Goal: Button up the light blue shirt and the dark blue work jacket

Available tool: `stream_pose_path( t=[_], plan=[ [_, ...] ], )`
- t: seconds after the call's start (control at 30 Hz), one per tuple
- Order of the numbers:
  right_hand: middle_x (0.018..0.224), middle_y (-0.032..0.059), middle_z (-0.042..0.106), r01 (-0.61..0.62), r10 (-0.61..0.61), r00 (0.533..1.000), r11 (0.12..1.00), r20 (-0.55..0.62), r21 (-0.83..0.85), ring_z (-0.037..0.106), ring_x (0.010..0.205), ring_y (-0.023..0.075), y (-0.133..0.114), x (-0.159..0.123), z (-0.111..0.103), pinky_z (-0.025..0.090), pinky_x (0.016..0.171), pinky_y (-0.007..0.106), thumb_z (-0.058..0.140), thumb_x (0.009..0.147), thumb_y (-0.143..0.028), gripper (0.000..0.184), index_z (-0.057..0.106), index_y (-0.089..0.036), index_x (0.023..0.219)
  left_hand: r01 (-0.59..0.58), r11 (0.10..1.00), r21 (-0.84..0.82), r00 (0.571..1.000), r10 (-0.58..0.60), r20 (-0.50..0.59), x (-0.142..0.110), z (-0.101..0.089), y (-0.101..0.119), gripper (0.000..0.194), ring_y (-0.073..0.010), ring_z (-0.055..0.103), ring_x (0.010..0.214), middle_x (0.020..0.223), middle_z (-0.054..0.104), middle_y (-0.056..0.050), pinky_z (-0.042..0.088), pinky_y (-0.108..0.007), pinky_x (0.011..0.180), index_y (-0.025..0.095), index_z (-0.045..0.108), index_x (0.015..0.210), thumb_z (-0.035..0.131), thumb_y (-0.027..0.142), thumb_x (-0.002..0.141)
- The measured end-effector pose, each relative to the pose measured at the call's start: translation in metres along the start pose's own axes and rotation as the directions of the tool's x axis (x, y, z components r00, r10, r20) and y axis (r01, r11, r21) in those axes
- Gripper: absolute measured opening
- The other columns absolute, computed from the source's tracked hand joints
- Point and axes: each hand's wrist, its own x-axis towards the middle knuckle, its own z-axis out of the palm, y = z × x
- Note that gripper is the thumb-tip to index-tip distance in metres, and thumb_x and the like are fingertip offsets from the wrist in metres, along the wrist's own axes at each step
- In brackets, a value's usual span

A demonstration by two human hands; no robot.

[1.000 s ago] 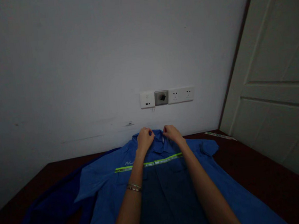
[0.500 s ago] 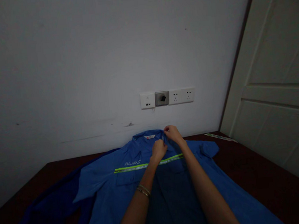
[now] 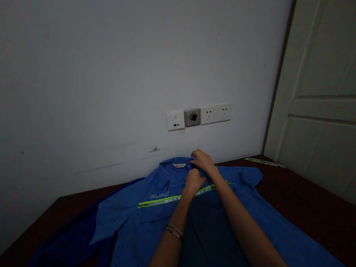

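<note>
A blue work shirt (image 3: 133, 224) with a yellow-green reflective stripe across the chest lies flat, front up, on a dark brown table (image 3: 312, 205), its collar toward the wall. My left hand (image 3: 194, 181), a bracelet on its wrist, is closed in a pinch on the shirt's front just below the collar. My right hand (image 3: 201, 159) is closed on the collar's right side, touching the left hand. A small white label shows inside the collar.
A white wall stands right behind the table with a row of sockets and a switch (image 3: 199, 116). A pale door (image 3: 331, 107) is at the right. A darker blue cloth (image 3: 55, 260) lies under the shirt at the left. A thin strip (image 3: 263, 161) lies near the table's far right corner.
My left hand left the collar's left side and moved right and down to the shirt's front, beside my right hand. The collar label came into view.
</note>
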Motion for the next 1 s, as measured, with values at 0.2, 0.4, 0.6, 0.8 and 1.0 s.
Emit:
stream_pose_path(
  t=[0.2,0.4,0.6,0.8,1.0],
  plan=[
    [0.093,0.0056,0.066,0.009,-0.009,1.000,1.000,0.014,0.008,0.059,0.088,0.0172,-0.003,0.007,-0.001,0.039,0.068,0.022,0.057,0.076,-0.032,0.019,0.066,-0.022,0.091,0.004,1.000,-0.007,1.000,-0.004,0.027,-0.003,-0.001,0.000,0.013,-0.0194,0.061,0.075,0.078,0.066,-0.011,0.043,-0.024,0.063,0.009,0.063,0.077,0.056,0.012,0.065],
    [0.085,0.0057,0.069,0.010,-0.005,0.999,0.990,-0.039,0.140,0.061,0.079,0.0142,0.012,0.015,-0.009,0.039,0.067,0.019,0.057,0.075,-0.027,0.019,0.069,-0.018,0.087,0.090,0.995,-0.046,0.996,-0.089,0.026,-0.001,0.004,-0.009,0.026,-0.0192,0.060,0.081,0.089,0.065,-0.012,0.043,-0.024,0.066,0.008,0.056,0.092,0.055,0.005,0.066],
    [0.091,0.0097,0.069,0.003,0.007,0.998,0.989,-0.068,0.145,0.061,0.085,0.0160,0.010,0.015,-0.009,0.039,0.074,0.020,0.052,0.079,-0.025,0.023,0.069,-0.015,0.092,0.014,0.999,0.029,0.997,-0.017,0.080,-0.003,-0.023,-0.007,0.020,-0.0203,0.059,0.081,0.087,0.064,-0.010,0.042,-0.025,0.067,0.013,0.058,0.089,0.060,0.021,0.070],
    [0.092,0.0090,0.069,0.079,-0.073,0.996,0.985,-0.045,0.151,0.060,0.084,0.0156,0.004,0.013,-0.014,0.039,0.075,0.020,0.052,0.079,-0.024,0.023,0.069,-0.016,0.091,0.264,0.935,0.239,0.896,-0.145,-0.421,-0.002,-0.089,-0.042,0.025,-0.0224,0.052,0.099,0.102,0.057,-0.010,0.036,-0.030,0.084,0.017,0.056,0.100,0.053,0.027,0.078],
    [0.087,0.0082,0.068,0.173,-0.168,0.984,0.977,-0.055,0.125,0.060,0.081,0.0149,0.007,0.016,-0.014,0.039,0.074,0.020,0.052,0.078,-0.020,0.022,0.070,-0.014,0.088,0.396,0.902,0.174,0.861,-0.299,-0.410,-0.003,-0.096,-0.099,0.027,-0.0226,0.055,0.097,0.102,0.060,-0.010,0.037,-0.031,0.082,0.020,0.062,0.101,0.055,0.028,0.076]
  ],
)
